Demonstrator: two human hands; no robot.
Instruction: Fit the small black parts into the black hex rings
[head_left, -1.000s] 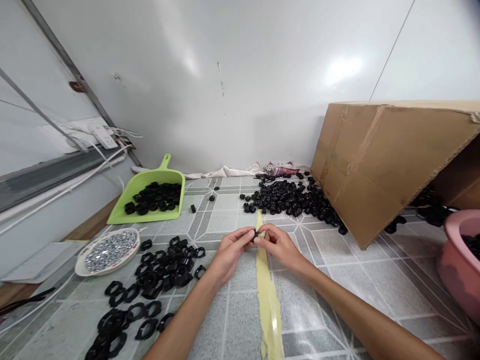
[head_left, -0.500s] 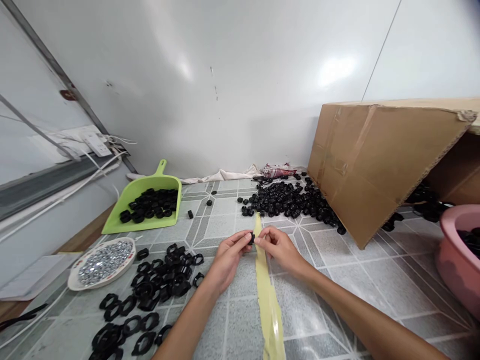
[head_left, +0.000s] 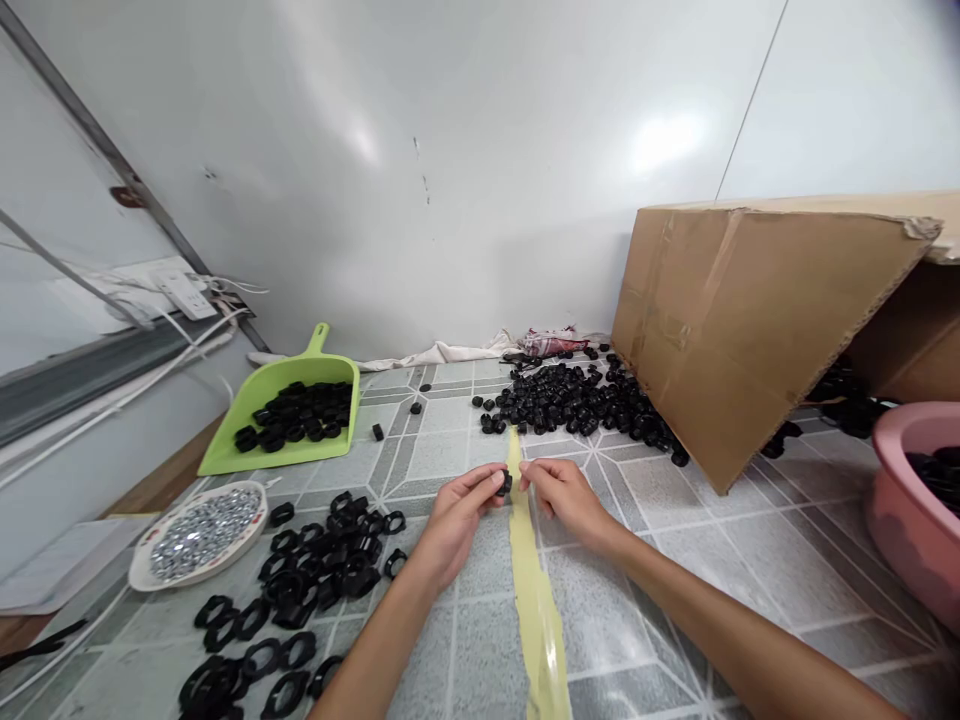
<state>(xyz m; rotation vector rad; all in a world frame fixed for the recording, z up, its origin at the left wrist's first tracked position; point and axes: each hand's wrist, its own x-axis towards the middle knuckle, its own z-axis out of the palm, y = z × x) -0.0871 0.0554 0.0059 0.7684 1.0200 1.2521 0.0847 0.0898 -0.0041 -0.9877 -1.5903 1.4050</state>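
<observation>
While the left hand [head_left: 459, 512] is pinching a small black piece [head_left: 507, 485] below the frame's centre, the right hand [head_left: 564, 494] is hovering just beside it.
The right fingertips [head_left: 526, 469] are bunching close together, but whether they are gripping something tiny I cannot tell. A yellow strip [head_left: 538, 610] is running beneath to the bottom edge; black rings [head_left: 358, 577] are lying lower left near an oval dish [head_left: 138, 574], and a black heap [head_left: 577, 398] is lying right of centre beside a cardboard box [head_left: 735, 330].
</observation>
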